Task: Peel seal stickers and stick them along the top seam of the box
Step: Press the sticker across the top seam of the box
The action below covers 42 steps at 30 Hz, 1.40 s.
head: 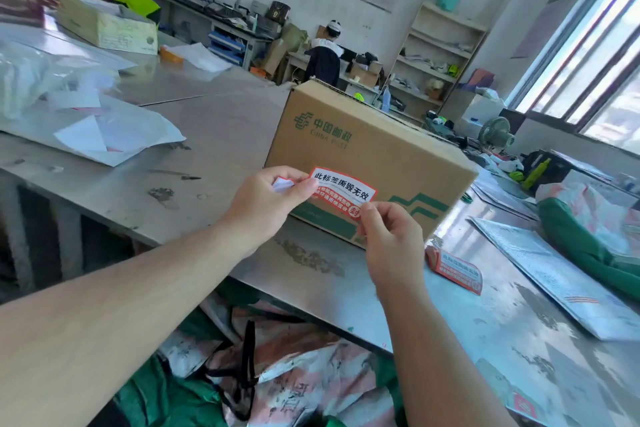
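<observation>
seal sticker [341,192]: red and white, held up before the near face of the China Post cardboard box [374,156] | left hand [266,199]: pinches its left end, white backing scrap [283,184] under the fingers | right hand [391,239]: pinches its lower right corner | spare sticker sheets [455,269]: on the steel table [207,135], right of the box

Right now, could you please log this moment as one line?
left hand: pinches backing | right hand: pinches seal sticker | box: on table
</observation>
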Available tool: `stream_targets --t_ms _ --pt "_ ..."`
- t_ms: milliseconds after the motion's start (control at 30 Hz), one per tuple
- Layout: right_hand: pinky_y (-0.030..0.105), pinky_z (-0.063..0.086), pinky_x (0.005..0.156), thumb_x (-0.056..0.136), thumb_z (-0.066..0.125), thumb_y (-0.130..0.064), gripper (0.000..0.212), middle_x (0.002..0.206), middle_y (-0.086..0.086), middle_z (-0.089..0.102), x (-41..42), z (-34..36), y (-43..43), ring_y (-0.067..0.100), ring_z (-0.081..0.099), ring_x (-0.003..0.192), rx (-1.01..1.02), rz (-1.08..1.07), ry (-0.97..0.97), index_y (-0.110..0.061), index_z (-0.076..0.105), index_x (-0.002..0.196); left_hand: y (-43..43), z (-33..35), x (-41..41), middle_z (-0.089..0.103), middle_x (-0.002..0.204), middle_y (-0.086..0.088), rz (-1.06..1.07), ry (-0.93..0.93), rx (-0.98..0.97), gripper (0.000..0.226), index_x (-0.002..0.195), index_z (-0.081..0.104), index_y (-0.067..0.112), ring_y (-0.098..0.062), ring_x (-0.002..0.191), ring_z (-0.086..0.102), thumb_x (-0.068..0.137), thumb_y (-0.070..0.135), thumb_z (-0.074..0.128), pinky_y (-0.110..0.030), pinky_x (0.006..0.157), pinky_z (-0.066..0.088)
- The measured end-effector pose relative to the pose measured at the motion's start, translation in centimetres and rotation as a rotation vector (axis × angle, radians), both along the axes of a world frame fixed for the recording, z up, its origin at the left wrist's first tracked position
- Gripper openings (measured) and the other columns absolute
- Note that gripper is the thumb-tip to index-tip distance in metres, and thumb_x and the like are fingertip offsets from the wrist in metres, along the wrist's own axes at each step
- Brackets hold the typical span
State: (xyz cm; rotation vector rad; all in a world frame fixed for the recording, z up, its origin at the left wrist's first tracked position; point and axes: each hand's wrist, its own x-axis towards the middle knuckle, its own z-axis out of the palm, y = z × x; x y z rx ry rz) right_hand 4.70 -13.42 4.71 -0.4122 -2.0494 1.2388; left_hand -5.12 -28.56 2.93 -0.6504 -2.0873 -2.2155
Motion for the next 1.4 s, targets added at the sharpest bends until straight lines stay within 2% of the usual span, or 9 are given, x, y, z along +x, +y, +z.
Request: stream_targets --t_ms 267,367,533,733,900,1033,1200,1300,1400 --pt "0.023 0.042 0.049 0.096 0.059 -0.025 0.022 0.066 -0.004 0.065 -0.3 8.9 -2.8 0.010 0.051 0.055 0.072 0.002 0.025 -0.013 0.069 0.080 -2.3 8.0 -1.1 0.072 0.074 0.019 0.051 0.061 0.003 0.019 0.080 0.073 0.027 0.010 0.068 0.064 0.085 0.045 0.070 -0.007 0.059 0.042" --pt "0.031 0.044 0.059 0.092 0.057 -0.020 0.023 0.059 -0.005 0.063 -2.0 12.3 -3.0 0.012 0.052 0.057 0.072 0.004 0.021 -0.006 0.069 0.079 -2.4 11.6 -2.3 0.070 0.070 0.019 0.087 0.095 -0.009 0.022 0.080 0.071 0.025 0.009 0.065 0.063 0.087 0.046 0.069 -0.005 0.052 0.039" --pt "0.035 0.046 0.066 0.088 0.059 -0.023 0.025 0.063 -0.004 0.065 -5.8 15.8 -2.0 0.015 0.057 0.065 0.005 0.008 -0.096 -0.002 0.071 0.085 -1.9 15.8 -5.7 0.072 0.082 0.007 0.145 0.080 -0.164 0.030 0.082 0.069 0.021 -0.010 0.079 0.066 0.086 0.050 0.068 -0.024 0.066 0.048" --pt "0.031 0.051 0.067 0.092 0.065 -0.033 0.021 0.083 0.005 0.075 -10.5 17.4 0.4 0.018 0.063 0.071 0.072 0.003 -0.174 -0.016 0.071 0.081 -0.3 18.3 -9.8 0.069 0.091 0.000 0.182 0.153 -0.500 0.035 0.091 0.071 0.017 -0.009 0.070 0.056 0.086 0.051 0.066 -0.023 0.056 0.039" --pt "0.030 0.053 0.068 0.096 0.061 -0.031 0.024 0.084 0.001 0.076 -14.5 17.4 2.3 0.024 0.073 0.091 0.120 -0.015 -0.179 -0.016 0.069 0.079 1.7 19.0 -13.5 0.073 0.087 0.005 0.145 0.198 -0.583 0.034 0.090 0.075 0.016 -0.009 0.077 0.063 0.093 0.046 0.058 -0.023 0.066 0.048" --pt "0.041 0.056 0.086 0.097 0.058 -0.032 0.029 0.083 0.000 0.077 -16.8 16.4 3.5 0.024 0.074 0.090 0.169 -0.027 -0.252 -0.018 0.071 0.075 3.2 18.9 -15.4 0.063 0.067 0.009 0.146 0.181 -0.679 0.034 0.095 0.074 0.014 -0.006 0.057 0.050 0.096 0.042 0.055 -0.019 0.049 0.033" --pt "0.028 0.048 0.068 0.097 0.058 -0.033 0.027 0.078 -0.005 0.078 -17.8 15.8 4.5 0.016 0.074 0.090 0.133 -0.013 -0.285 -0.020 0.071 0.077 4.0 18.5 -16.4 0.072 0.087 0.007 0.093 0.148 -0.745 0.035 0.096 0.072 0.008 -0.004 0.050 0.054 0.097 0.038 0.055 -0.014 0.042 0.037" --pt "0.029 0.048 0.067 0.097 0.059 -0.033 0.027 0.077 -0.005 0.078 -17.7 15.7 4.6 0.017 0.073 0.091 0.117 -0.013 -0.302 -0.021 0.072 0.077 4.1 18.4 -16.2 0.062 0.071 0.008 0.095 0.146 -0.740 0.032 0.102 0.069 0.008 0.002 0.032 0.051 0.098 0.036 0.055 -0.009 0.028 0.027" --pt "0.032 0.051 0.073 0.096 0.060 -0.032 0.026 0.080 -0.003 0.078 -17.5 15.7 4.3 0.019 0.072 0.092 0.120 -0.013 -0.303 -0.020 0.071 0.075 3.9 18.3 -15.9 0.061 0.070 0.007 0.115 0.158 -0.761 0.030 0.104 0.067 0.011 -0.005 0.037 0.051 0.097 0.037 0.055 -0.011 0.027 0.026"
